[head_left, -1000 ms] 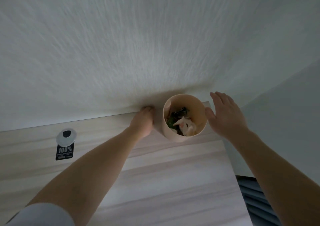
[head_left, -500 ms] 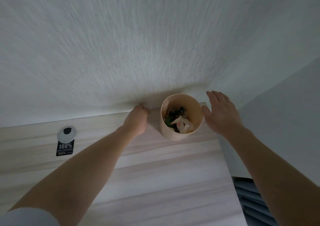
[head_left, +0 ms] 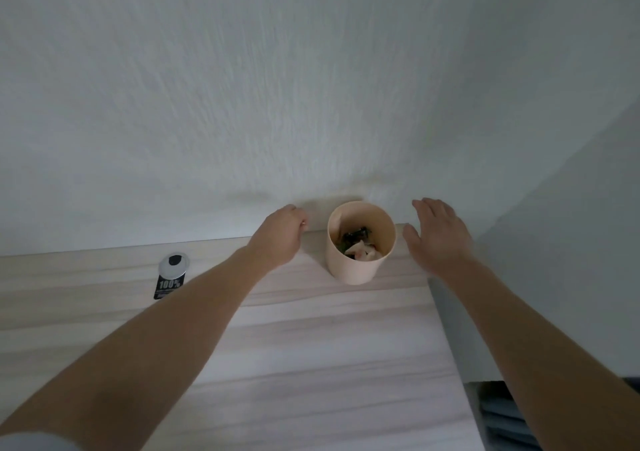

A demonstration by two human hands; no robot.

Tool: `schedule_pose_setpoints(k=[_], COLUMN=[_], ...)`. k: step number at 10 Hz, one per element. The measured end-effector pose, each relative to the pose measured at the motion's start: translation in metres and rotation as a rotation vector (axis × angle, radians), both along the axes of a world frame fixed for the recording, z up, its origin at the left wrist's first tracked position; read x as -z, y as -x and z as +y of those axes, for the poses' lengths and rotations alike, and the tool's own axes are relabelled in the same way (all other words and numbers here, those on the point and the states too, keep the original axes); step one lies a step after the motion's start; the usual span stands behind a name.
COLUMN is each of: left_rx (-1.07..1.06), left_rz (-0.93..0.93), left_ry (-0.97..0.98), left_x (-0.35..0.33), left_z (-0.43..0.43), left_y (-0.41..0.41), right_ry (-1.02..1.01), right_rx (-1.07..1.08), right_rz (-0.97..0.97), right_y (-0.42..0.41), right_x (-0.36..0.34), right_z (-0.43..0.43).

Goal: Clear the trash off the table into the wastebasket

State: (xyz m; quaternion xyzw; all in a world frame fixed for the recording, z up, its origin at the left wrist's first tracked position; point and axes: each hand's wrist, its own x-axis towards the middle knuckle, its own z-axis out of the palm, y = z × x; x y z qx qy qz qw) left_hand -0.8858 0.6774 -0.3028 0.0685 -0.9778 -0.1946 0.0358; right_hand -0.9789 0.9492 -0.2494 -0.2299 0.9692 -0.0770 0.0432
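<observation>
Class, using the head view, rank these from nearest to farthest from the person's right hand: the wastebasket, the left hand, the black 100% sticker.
1. wastebasket, just left of the right hand.
2. left hand, on its other side.
3. black 100% sticker, far left on the table.

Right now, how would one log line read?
left hand: apart, left of wastebasket | right hand: open, apart | wastebasket: upright on table, trash inside
</observation>
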Motion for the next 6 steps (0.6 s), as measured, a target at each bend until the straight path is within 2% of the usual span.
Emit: schedule_pose_setpoints(k=[3, 6], left_rx=[0.018, -0.048], left_rz=[0.017, -0.021], left_ry=[-0.025, -0.049], left_x=[-0.035, -0.028], left_z=[0.052, 0.093], left_y=[0.008, 0.037], right_ry=[-0.016, 0.001], right_rx=[-0.056, -0.059], right_rz=[0.044, 0.015], right_y=[-0.01, 0.015], right_x=[-0.016, -0.011], right_z=[0.039, 0.073])
